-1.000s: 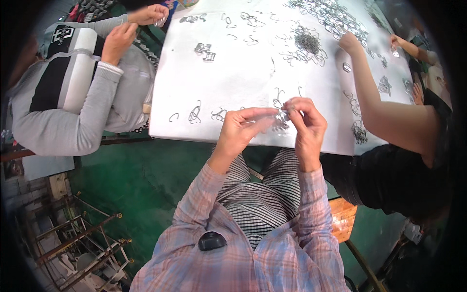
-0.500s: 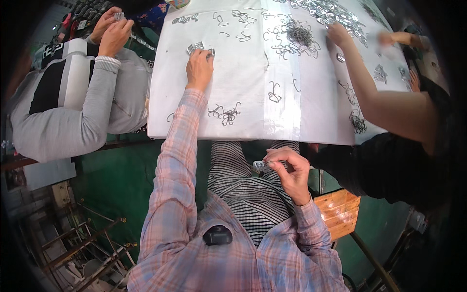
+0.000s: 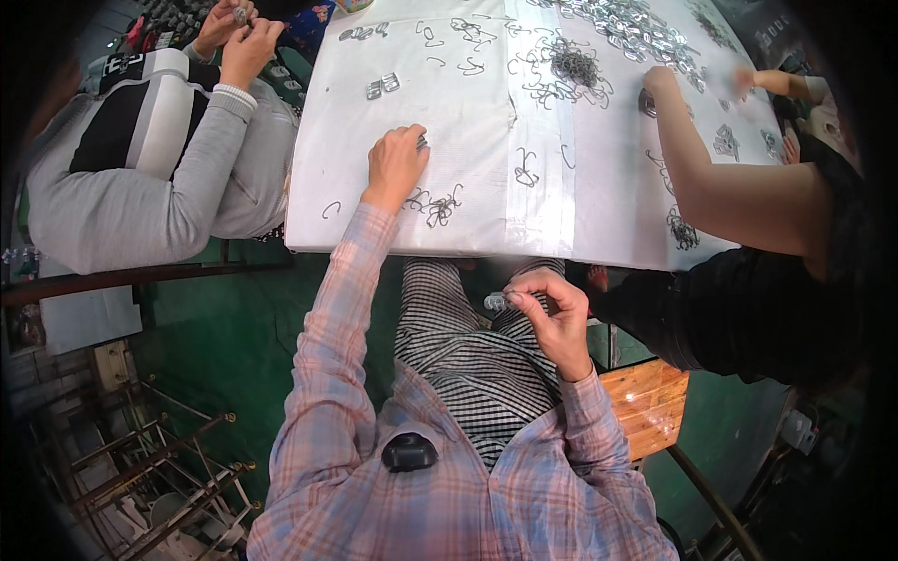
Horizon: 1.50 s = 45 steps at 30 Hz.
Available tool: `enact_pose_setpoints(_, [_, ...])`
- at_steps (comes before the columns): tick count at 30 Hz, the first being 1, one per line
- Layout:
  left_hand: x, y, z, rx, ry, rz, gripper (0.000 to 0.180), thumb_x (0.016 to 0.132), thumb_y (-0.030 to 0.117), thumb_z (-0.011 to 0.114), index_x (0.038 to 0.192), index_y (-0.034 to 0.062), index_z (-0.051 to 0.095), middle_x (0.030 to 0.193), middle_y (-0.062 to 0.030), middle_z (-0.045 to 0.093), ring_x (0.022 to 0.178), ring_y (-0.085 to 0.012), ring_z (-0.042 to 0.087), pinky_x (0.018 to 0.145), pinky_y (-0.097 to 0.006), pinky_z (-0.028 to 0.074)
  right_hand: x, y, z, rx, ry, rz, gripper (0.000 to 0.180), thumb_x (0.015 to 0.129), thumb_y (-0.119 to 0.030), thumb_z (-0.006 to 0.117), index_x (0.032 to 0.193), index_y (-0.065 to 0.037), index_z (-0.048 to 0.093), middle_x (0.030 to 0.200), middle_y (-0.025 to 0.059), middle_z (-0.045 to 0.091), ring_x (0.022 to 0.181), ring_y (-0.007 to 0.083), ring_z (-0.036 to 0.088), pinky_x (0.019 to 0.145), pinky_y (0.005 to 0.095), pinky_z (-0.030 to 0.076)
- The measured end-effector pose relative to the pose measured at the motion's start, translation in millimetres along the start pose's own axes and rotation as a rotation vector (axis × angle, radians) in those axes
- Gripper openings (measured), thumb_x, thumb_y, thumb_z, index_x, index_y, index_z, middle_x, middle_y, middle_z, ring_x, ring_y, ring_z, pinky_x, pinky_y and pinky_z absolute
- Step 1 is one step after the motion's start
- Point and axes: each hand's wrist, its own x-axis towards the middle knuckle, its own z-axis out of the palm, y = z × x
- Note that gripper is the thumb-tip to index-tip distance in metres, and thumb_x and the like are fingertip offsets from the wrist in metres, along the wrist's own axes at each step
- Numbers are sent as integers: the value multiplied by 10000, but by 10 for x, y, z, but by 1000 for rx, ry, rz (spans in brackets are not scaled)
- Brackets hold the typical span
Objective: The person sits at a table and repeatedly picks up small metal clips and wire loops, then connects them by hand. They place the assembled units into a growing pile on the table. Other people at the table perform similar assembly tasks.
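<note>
Over the lap: the right hand (image 3: 557,323) pinches a small silvery metal clip (image 3: 496,301) between thumb and fingertips, above striped trousers and clear of the table edge.
Near table edge: the left hand (image 3: 395,166) rests on the white sheet-covered table (image 3: 486,122), fingers curled onto a small metal piece (image 3: 423,142); whether it is truly gripped I cannot tell.
Risk, lap: the clip is small and held by its end, so a loosened pinch would likely drop it to the green floor (image 3: 234,318).
Risk, table: a tangle of bent grey wire hooks (image 3: 435,206) lies just beside the left wrist, and a sleeve drag could sweep them off the edge.
Surface: white sheeting, taped seam, wire hooks scattered, a denser heap of hooks (image 3: 572,67) farther off.
Room: co-workers seated left and right, a wooden stool (image 3: 650,402), metal racks at lower left.
</note>
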Motion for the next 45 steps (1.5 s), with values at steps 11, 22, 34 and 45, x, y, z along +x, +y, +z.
enact_pose_setpoints(11, [-775,695,-514,-1416,-31,-572,284,844,-57,628,1122,-62,574,992,-125,640,896,-187,642,812,-320,569,163,8,121,-15,89,91,81,822,-37,703,850,33,674,747,53,675,687,95,608,650,236,479])
enact_pose_setpoints(22, [-1200,1312,-645,-1452,129,-491,342,787,-93,704,1082,-32,542,961,-127,666,878,-141,656,786,-240,551,301,6,237,-86,240,65,87,832,-54,693,842,29,672,739,72,681,677,92,605,638,244,478])
enact_pose_setpoints(34, [-1296,1352,-892,-1337,89,-291,266,798,-174,628,997,-37,516,969,-164,663,965,-216,672,843,-277,558,449,-51,-275,89,-12,83,86,851,-60,663,886,12,696,762,49,666,719,97,600,716,250,471])
enact_pose_setpoints(45, [-1279,1464,-1078,-1295,230,-236,227,810,-159,635,977,-43,535,982,-201,675,965,-227,677,833,-287,561,1701,864,-661,-1034,307,141,118,779,-85,628,809,28,645,938,219,623,823,408,628,743,478,503])
